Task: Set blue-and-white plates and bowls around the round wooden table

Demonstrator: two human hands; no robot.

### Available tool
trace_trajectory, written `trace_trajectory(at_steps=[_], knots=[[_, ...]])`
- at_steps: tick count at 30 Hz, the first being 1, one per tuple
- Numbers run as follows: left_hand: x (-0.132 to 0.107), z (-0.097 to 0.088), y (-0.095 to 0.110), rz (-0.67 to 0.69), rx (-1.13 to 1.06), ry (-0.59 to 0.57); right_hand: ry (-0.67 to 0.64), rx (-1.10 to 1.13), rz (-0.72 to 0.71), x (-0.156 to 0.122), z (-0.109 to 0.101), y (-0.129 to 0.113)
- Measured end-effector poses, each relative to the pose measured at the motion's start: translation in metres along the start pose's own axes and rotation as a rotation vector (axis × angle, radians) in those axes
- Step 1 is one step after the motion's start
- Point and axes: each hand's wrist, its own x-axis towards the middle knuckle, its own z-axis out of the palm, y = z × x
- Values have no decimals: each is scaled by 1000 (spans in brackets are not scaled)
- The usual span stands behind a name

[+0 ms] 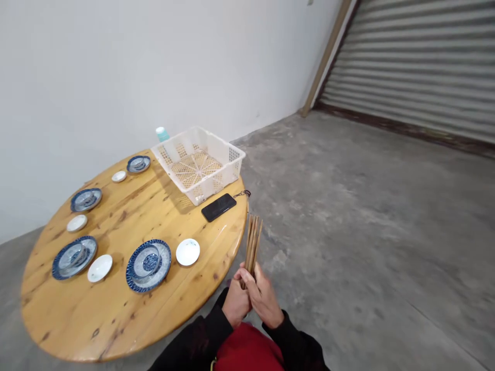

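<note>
A bundle of brown wooden chopsticks (253, 239) points up and away from me, just off the table's right edge. Both hands are closed round its lower end. My left hand (236, 300) grips from the left, its fingers partly hidden. My right hand (265, 298) wraps the bundle from the right, thumb across the front. On the table to the left are a blue-rimmed plate with a clear bowl (149, 265) on it and a small white dish (187, 252).
The round wooden table (127, 221) carries several more place settings along its left side. A white plastic basket (199, 165) stands at the far right edge, with light-blue cups (162, 134) behind it. A black phone (218, 207) lies in front. Concrete floor (367, 232) stretches right towards a roller shutter (413, 62).
</note>
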Motion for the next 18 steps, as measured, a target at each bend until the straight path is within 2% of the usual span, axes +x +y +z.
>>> trace_trajectory(at_steps=[5,9,15,18], knots=[[45,4,16,-34,-134,62,-71,-75,-40,57,-9,-20],[75,-2,28,-97,-196,59,-118,-97,-19,98,-5,-30],[106,-13,50,-24,-192,89,-171,-96,9,141,10,-36],[116,-15,60,-20,-172,159,-228,-88,11,156,13,-44]])
